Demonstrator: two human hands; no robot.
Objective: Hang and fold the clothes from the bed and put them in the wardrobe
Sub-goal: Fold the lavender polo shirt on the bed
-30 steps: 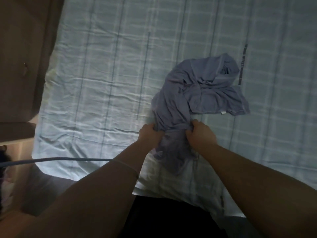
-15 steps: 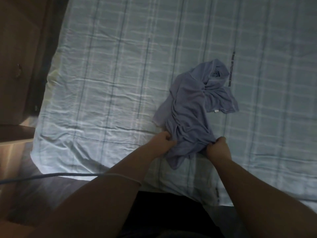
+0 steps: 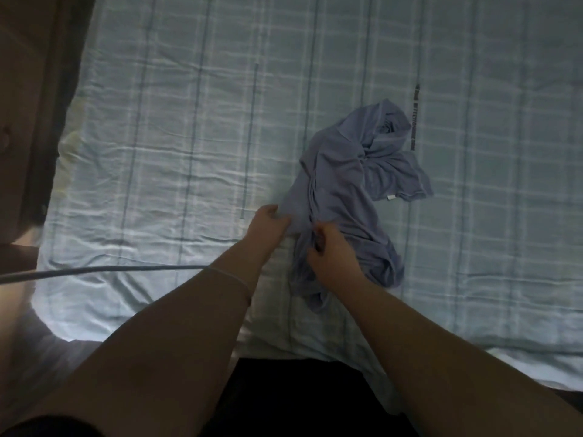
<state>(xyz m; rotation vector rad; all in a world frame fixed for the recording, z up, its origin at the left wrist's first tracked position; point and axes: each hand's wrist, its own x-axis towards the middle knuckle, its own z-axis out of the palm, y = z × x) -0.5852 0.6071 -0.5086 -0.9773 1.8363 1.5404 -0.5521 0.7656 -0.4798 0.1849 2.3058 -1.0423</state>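
Nearest the viewer, at the bottom edge, dark clothing on the person's own body fills the gap between two bare forearms that reach forward over the near edge of a bed. A thin band circles the left wrist. A grey cable runs from the left edge of the view across the sheet to that arm.

A little farther on, both hands meet at the near end of a crumpled blue-grey shirt, which lies on the pale checked sheet slightly right of centre. The left hand has its fingers bent round the shirt's left edge, pinching a flatter part of the cloth. The right hand, just beside it, has its fingers curled into a bunched ridge of folds. Gripping at two close points like this looks like a search for a hem or seam, so that the tangle can be pulled open and laid flat.

Farther away the shirt twists into a knot of folds, with a sleeve-like flap spread to the right and a small white label showing. Far left, beside the bed, stands dark wooden furniture; whether it is the wardrobe cannot be told.
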